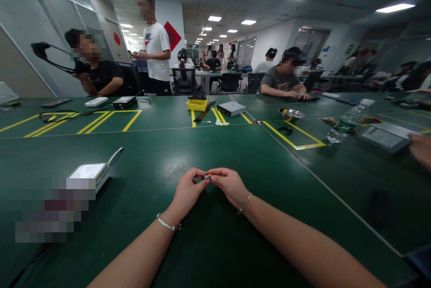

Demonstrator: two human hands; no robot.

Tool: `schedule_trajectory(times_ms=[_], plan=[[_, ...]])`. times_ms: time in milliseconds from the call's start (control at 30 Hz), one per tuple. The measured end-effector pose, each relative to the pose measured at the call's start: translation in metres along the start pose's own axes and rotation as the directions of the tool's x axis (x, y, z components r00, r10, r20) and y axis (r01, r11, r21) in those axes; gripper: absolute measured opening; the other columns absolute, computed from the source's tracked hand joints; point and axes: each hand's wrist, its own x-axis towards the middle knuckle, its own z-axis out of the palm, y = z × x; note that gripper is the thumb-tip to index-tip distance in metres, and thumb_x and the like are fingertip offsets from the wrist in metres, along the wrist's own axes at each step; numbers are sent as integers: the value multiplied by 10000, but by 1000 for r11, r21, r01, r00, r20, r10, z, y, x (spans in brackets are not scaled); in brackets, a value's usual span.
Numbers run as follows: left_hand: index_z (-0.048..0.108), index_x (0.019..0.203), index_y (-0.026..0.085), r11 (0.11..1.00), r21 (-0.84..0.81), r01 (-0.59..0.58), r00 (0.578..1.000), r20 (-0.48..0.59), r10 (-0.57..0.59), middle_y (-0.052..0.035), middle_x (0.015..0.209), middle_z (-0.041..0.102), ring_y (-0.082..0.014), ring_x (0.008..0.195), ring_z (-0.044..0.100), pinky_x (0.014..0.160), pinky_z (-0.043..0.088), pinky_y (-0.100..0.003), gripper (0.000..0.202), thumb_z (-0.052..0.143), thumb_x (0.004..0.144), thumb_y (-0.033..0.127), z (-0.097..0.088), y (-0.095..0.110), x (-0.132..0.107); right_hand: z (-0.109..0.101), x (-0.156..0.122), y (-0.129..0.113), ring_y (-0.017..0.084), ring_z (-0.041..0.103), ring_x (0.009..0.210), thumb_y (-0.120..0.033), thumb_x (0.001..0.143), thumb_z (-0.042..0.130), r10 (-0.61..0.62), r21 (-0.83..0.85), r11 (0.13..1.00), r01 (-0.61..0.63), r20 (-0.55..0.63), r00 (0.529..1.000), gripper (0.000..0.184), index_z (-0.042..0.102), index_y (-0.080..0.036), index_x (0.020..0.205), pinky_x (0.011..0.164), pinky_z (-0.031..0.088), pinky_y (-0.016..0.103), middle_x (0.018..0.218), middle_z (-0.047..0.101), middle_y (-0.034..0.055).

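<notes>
Between the fingertips of both hands is a small dark piece with orange and silver parts (207,176), too small to name for certain. My left hand (189,189) pinches its left side, thumb and forefinger closed. From the other side, my right hand (231,184) pinches its orange end in the same way. The two hands nearly meet just above the green table (144,216). Fingers cover much of the piece. A bracelet circles each wrist.
At left lies a phone-like device on a white block (88,171) with a cable. Farther back are a yellow tray (197,104), a grey box (230,108), a metal bowl (292,113) and a plastic bottle (348,122). A person's hand (420,148) touches a box at right. People sit across the table.
</notes>
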Motion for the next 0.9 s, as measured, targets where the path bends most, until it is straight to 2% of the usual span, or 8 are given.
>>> schedule_trajectory(times_ms=[133,233,400,533,767,900], plan=[[589,757,184,1000,23,19,999,-27,-18,-7,724,592,-134,630,530,595,409,-259,167,548,651,306,0,0,0,4,-2,3,151,572,755,-198,546,667,-14,10,1000,14,-25,1000,246,642,-120,778,799,393,341,775,635,67],[588,766,179,1000,6,22,998,-56,-22,-17,734,603,-147,673,541,627,412,-273,183,547,659,322,1,-2,1,9,-5,4,146,560,810,-197,569,654,29,79,997,-27,-20,999,290,636,-123,848,836,380,333,848,626,72],[588,792,163,993,-107,52,996,-70,-60,-30,763,623,-150,689,556,649,423,-282,210,561,652,318,0,-2,1,12,-9,3,155,527,895,-182,569,656,113,204,972,-116,28,993,342,620,-142,906,828,388,319,969,594,72],[590,798,158,983,-168,69,995,-59,-79,-29,756,628,-143,670,559,638,427,-272,211,568,648,304,-1,0,0,13,-11,1,149,535,867,-175,579,652,153,256,953,-162,56,987,354,606,-141,928,800,400,315,959,596,74],[600,774,170,997,-80,-1,992,-129,-10,-9,697,588,-118,594,509,580,404,-248,192,568,645,308,-1,-1,-1,13,-12,-2,138,544,833,-164,591,641,185,274,940,-203,89,979,369,582,-151,955,783,398,319,943,601,67],[601,767,172,998,-54,-25,991,-131,18,-5,692,573,-115,596,494,582,397,-244,169,565,648,286,-2,1,-2,11,-12,-1,132,549,815,-169,593,642,184,277,938,-208,109,977,371,579,-154,959,781,394,314,937,604,65]])
